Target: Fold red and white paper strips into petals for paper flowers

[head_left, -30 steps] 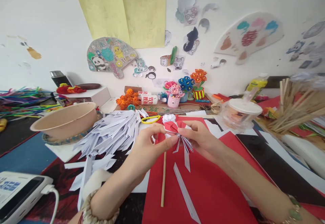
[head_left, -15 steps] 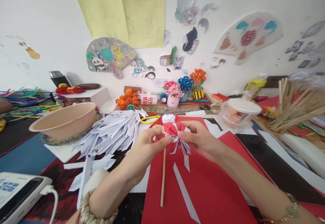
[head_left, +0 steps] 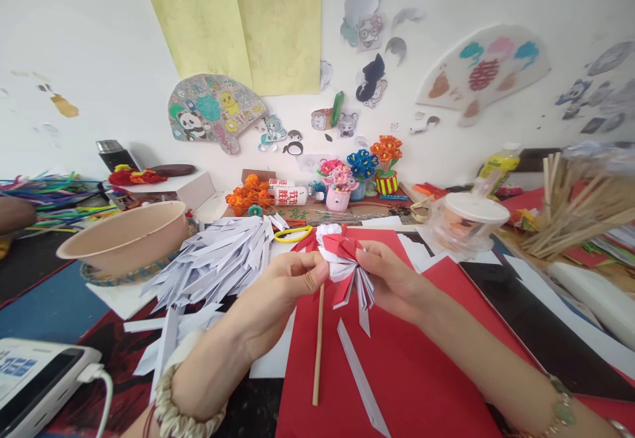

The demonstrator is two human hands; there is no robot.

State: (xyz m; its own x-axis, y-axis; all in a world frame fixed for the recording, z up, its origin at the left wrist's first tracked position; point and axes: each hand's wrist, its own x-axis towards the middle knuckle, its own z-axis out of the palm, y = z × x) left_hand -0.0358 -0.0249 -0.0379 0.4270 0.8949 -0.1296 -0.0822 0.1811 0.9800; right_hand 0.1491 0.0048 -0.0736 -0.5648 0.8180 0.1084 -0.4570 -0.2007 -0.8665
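Observation:
My right hand (head_left: pixel 391 276) grips a folded red-and-white paper piece (head_left: pixel 341 268), whose pleated ends fan out downward. My left hand (head_left: pixel 295 280) is closed in a pinch at the piece's left edge; what lies between thumb and finger is mostly hidden. Just behind sits a white folded paper ball (head_left: pixel 328 230). Below the hands a thin wooden stick (head_left: pixel 318 349) lies on red paper sheets (head_left: pixel 417 372), its upper end hidden behind the paper piece. A folded white paper strip (head_left: pixel 361 375) rests to the right of the stick.
A heap of white paper strips (head_left: pixel 218 259) lies left, beside a beige bowl (head_left: pixel 124 236) and yellow-handled scissors (head_left: pixel 292 233). On the right are a black tablet-like slab (head_left: pixel 540 325), a lidded cup (head_left: pixel 473 216) and wooden sticks (head_left: pixel 585 206). A white device (head_left: pixel 44 385) with cable sits front left.
The paper piece has turned in my fingers, so its red fold now tilts and more white shows. My left thumb and finger have shifted slightly left and down to its edge.

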